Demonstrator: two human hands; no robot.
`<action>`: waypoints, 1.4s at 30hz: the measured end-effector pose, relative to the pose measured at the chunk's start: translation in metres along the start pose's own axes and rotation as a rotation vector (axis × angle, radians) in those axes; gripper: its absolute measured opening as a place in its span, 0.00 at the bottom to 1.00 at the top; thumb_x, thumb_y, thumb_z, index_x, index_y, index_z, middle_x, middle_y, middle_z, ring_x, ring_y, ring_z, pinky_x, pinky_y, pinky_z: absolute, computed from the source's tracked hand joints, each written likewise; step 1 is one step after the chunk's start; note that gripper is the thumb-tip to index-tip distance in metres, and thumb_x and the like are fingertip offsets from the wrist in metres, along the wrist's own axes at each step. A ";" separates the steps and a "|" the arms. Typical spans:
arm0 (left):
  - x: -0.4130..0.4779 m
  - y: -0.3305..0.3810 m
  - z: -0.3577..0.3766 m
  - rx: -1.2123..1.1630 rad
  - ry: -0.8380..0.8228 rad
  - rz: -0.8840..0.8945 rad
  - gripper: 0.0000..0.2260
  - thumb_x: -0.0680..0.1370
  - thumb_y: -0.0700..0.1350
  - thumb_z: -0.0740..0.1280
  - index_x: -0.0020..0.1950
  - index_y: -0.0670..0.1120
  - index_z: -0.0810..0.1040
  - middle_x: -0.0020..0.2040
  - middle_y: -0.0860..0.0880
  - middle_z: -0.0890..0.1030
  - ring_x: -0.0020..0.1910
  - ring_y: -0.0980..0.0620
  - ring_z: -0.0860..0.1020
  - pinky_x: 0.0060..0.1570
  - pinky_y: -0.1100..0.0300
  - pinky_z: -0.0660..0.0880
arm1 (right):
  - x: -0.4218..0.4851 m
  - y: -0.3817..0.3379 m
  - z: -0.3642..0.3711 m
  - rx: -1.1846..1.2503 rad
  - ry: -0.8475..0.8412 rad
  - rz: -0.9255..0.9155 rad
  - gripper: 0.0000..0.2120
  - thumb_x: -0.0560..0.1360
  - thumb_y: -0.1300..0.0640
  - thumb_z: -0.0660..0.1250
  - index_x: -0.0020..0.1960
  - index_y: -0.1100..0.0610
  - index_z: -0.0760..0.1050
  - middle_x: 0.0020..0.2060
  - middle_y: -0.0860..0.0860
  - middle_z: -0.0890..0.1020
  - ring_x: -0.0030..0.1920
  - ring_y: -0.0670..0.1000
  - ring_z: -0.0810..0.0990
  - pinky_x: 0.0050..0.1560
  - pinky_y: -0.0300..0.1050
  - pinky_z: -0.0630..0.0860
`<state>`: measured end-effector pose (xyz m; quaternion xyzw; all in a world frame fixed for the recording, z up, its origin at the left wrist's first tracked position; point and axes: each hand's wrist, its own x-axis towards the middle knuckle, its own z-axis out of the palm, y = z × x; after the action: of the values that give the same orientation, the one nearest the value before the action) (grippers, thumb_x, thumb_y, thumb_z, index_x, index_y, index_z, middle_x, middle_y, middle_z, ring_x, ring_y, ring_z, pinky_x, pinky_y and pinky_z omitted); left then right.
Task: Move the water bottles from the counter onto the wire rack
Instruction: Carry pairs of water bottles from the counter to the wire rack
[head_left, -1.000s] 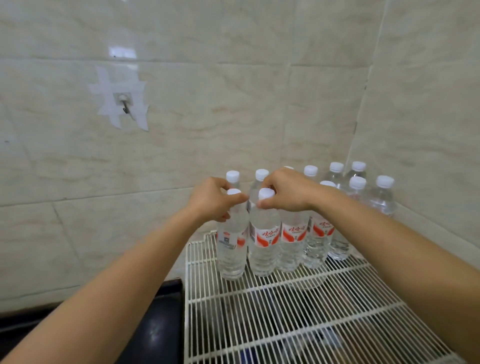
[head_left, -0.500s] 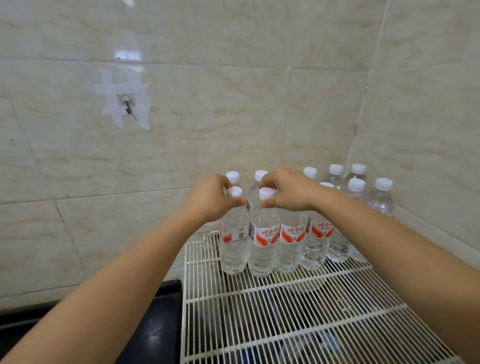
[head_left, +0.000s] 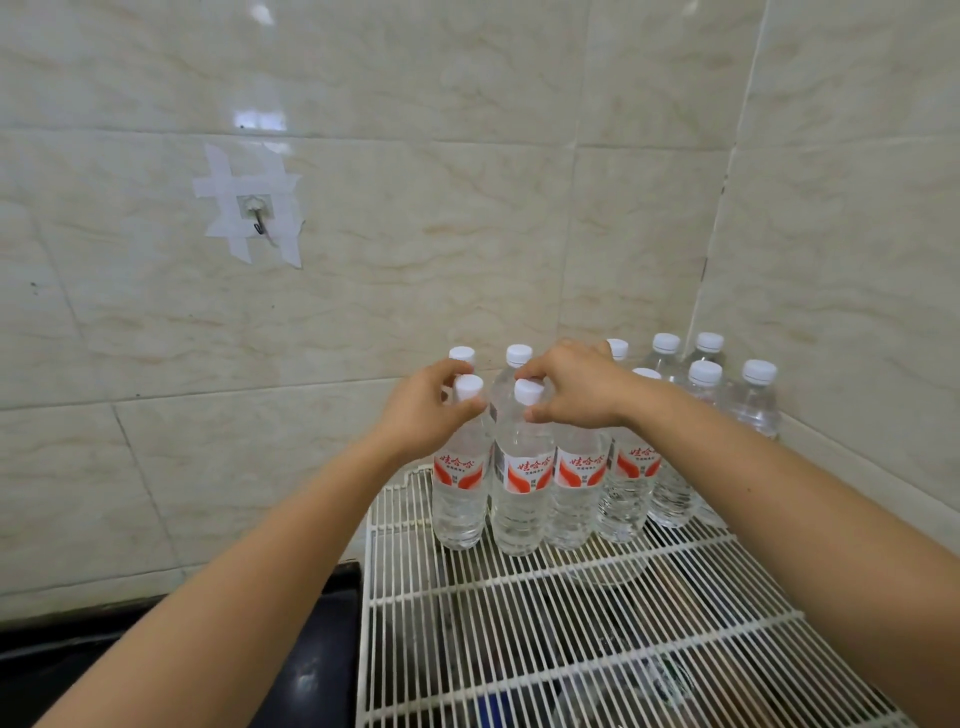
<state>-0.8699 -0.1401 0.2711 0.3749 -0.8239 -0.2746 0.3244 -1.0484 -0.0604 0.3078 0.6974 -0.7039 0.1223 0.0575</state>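
On the rack (head_left: 571, 649), 娃哈哈 bottles (head_left: 522, 499).

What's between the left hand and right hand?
Two caps, head view: left front bottle cap at the left hand, right front bottle cap at the right hand; back-row cap behind.

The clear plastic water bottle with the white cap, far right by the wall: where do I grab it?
Grip the neck just under its white cap, coming straight down from above. This clear plastic water bottle stands upright, the tiled wall close on its right and other bottles crowding its left, so its sides look hard to reach.
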 end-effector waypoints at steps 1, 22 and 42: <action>-0.003 -0.003 -0.003 -0.087 -0.049 0.004 0.19 0.74 0.45 0.70 0.65 0.49 0.74 0.55 0.51 0.80 0.51 0.53 0.77 0.50 0.58 0.73 | -0.001 0.000 0.001 -0.013 0.001 -0.004 0.07 0.72 0.49 0.69 0.45 0.52 0.77 0.42 0.51 0.79 0.50 0.53 0.71 0.47 0.50 0.59; -0.014 -0.003 0.013 -0.061 0.112 0.029 0.17 0.74 0.44 0.71 0.62 0.49 0.77 0.52 0.51 0.82 0.50 0.51 0.79 0.47 0.58 0.74 | -0.005 -0.008 0.009 -0.021 0.063 0.066 0.06 0.73 0.50 0.68 0.42 0.52 0.73 0.44 0.53 0.75 0.54 0.56 0.69 0.48 0.51 0.58; -0.047 -0.023 -0.002 0.001 0.155 -0.044 0.24 0.77 0.47 0.66 0.73 0.52 0.66 0.65 0.48 0.77 0.63 0.49 0.75 0.58 0.56 0.70 | -0.006 -0.040 0.021 0.084 0.384 -0.013 0.19 0.74 0.52 0.65 0.64 0.54 0.74 0.61 0.49 0.77 0.63 0.50 0.67 0.51 0.45 0.54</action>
<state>-0.8345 -0.1163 0.2406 0.4133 -0.7879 -0.2514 0.3810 -1.0063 -0.0596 0.2900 0.6677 -0.6696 0.2819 0.1624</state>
